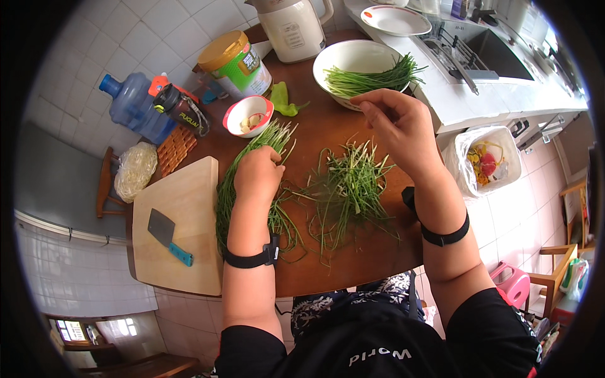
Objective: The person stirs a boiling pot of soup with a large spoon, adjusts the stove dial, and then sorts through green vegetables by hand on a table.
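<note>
My left hand (257,172) rests on a long bunch of thin green stalks, probably chives (236,163), its fingers curled at the pale ends; whether it grips any is unclear. My right hand (401,125) is raised beside the white bowl (326,61), thumb and forefinger near each other; nothing can be made out between them. Neatly aligned chives (368,78) lie in that bowl, tips over its rim. A loose tangle of chive scraps (357,184) lies on the wooden table (326,269) between my forearms. A small red-rimmed bowl (238,113) holds garlic cloves beside a green pepper (283,100).
At left, a cleaver (163,227) with a teal handle lies on a wooden cutting board (198,198). Behind are a dark bottle (182,108), a large tin (236,64) and a cream jug (293,28). A lined bin (508,160) stands at right, below the sink counter (453,108).
</note>
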Demonstrator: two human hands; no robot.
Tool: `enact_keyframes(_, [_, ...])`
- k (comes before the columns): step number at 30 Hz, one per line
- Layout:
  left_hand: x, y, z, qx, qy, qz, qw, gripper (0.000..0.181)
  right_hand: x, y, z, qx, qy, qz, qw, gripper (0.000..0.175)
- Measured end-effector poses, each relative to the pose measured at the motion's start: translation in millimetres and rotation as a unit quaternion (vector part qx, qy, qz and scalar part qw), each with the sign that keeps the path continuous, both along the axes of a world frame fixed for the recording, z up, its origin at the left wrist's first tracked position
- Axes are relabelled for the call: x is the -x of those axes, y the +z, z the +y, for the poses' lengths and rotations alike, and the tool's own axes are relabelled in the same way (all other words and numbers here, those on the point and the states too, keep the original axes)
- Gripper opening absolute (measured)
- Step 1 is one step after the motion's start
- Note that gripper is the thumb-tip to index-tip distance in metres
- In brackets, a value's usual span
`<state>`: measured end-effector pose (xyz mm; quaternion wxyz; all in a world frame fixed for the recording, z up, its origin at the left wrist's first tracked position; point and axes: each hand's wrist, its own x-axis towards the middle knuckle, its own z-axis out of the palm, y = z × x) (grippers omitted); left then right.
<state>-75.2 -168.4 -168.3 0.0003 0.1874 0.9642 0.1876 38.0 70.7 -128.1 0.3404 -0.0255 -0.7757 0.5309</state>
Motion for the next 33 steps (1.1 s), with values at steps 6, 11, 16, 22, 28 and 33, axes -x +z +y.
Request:
enact_keyframes(6, [6.1,-14.0,-1.2,0.034,-0.04,0.052,0.997,0.011,0.1,2.1,-2.4,-0.013,0.003,-0.003,1.0,0.011])
enact_keyframes(11, [-22.9,27.1,5.2,-0.184,-0.068,-0.041,0.98,0.009,-0.7,-0.8,-1.2,0.028,0.034,-0.014,0.999,0.011])
enact_keyframes(16, [-47.7,60.9,15.2,-0.393,-0.115,-0.247,0.878,0.008,-4.0,3.4,-3.0,0.092,0.135,-0.052,0.985,0.014])
enact_keyframes(22, [-55.8,52.1,18.4,-0.465,-0.143,-0.33,0.809,0.012,-6.4,6.3,-4.0,0.169,0.291,-0.119,0.934,0.022])
enact_keyframes(28, [-65.2,37.3,23.6,-0.462,-0.179,-0.356,0.793,0.011,-5.0,-0.4,-11.2,0.153,0.358,-0.106,0.915,0.011])
enact_keyframes(33, [-63.0,29.6,15.6,-0.475,-0.204,-0.377,0.768,0.015,-7.3,2.5,-10.9,0.182,0.333,-0.12,0.917,0.008])
